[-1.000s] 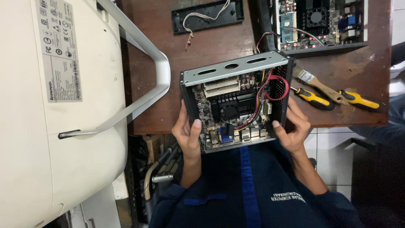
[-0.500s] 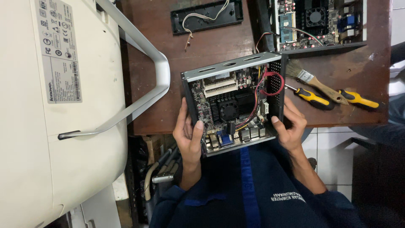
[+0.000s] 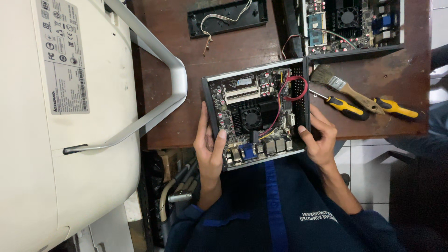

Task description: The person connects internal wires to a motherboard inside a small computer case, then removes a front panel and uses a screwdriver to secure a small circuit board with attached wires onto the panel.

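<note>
Case: one small open computer case, lid off, held at the near edge of the table, partly over the person's lap.
Board: one circuit board inside it, with one black fan, two white slots, one blue port at the near edge, one red cable looped at the right.
Left hand: one, left hand, clasping the case's left wall, thumb resting on the board's edge.
Right hand: one, right hand, clasping the case's right wall, thumb at the inner corner.
Screwdrivers: two, yellow-and-black handles, lying on the table right of the case.
Brush: one paintbrush, wooden handle, just beside the screwdrivers.
Second board: one open unit at the table's far right, with its own fan.
Panel: one black strip at the far edge, white wires across it.
Monitor: one white monitor back, far left, with one grey looped stand.
Label: one grey rectangular sticker on the monitor, upper part, small black marks and a barcode.
Clothing print: one white patch of lettering on the dark blue shirt.
</note>
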